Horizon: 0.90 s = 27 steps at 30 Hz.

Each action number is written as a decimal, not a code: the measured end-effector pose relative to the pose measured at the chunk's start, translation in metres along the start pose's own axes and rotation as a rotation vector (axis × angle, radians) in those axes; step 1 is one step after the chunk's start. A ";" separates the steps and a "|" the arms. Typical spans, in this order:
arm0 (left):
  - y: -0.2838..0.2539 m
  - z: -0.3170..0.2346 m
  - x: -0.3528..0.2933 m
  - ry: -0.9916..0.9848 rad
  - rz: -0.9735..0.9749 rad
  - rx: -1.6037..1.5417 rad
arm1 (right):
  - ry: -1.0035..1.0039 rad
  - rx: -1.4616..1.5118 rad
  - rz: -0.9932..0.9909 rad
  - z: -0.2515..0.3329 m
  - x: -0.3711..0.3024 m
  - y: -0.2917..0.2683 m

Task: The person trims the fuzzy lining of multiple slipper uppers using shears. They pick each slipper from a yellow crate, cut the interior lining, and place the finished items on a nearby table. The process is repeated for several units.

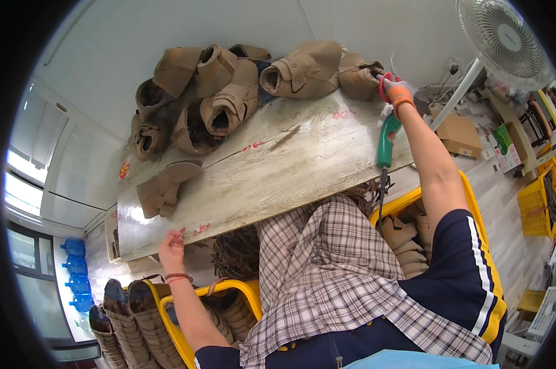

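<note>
My right hand (398,90), in a grey and orange glove, is at the far right of the table. It is closed round red-handled scissors (385,88), blades pointing up, beside a beige fur-lined hat (359,77). Just below that hand lies a green corded hand tool (388,140), its nozzle hard to make out. My left hand (172,249) is bare, fingers loosely apart, by the table's front left edge, and holds nothing. Nearest to it on the table is another beige hat (166,187) with a brim.
Several beige fur-lined hats (232,101) are heaped along the back of the wood-grain table (290,166). Yellow baskets (167,307) with stacked hats stand below on both sides. A white fan (508,37) rises at the right, near a cardboard box (459,135). Plaid cloth covers my lap.
</note>
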<state>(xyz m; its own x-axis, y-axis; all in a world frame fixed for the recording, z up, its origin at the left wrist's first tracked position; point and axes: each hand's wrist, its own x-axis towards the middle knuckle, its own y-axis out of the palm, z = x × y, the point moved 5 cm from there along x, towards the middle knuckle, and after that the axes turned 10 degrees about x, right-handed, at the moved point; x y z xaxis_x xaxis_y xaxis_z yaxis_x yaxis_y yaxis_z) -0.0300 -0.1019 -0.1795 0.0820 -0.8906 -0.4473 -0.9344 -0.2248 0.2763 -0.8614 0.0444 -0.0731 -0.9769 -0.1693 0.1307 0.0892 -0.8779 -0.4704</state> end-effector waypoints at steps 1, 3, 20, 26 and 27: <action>0.014 0.008 -0.004 0.003 0.022 0.019 | 0.022 0.081 -0.011 -0.013 0.015 0.006; 0.026 0.021 -0.030 0.031 0.029 0.128 | 0.052 0.144 0.071 -0.022 0.012 0.019; 0.361 0.138 -0.232 0.491 0.649 0.634 | -0.551 -0.128 0.362 0.081 -0.326 -0.097; 0.312 0.121 -0.208 0.027 0.780 -0.007 | -0.770 -0.108 0.585 0.117 -0.409 -0.080; 0.304 0.107 -0.219 0.142 0.871 0.035 | -0.796 -0.008 0.653 0.119 -0.419 -0.082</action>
<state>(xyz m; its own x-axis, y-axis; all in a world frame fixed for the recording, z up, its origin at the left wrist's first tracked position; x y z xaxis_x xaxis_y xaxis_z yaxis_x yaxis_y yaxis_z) -0.3692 0.0667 -0.0884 -0.6243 -0.7809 0.0203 -0.6947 0.5669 0.4428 -0.4361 0.1342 0.0148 -0.3264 -0.8627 0.3863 0.5526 -0.5057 -0.6625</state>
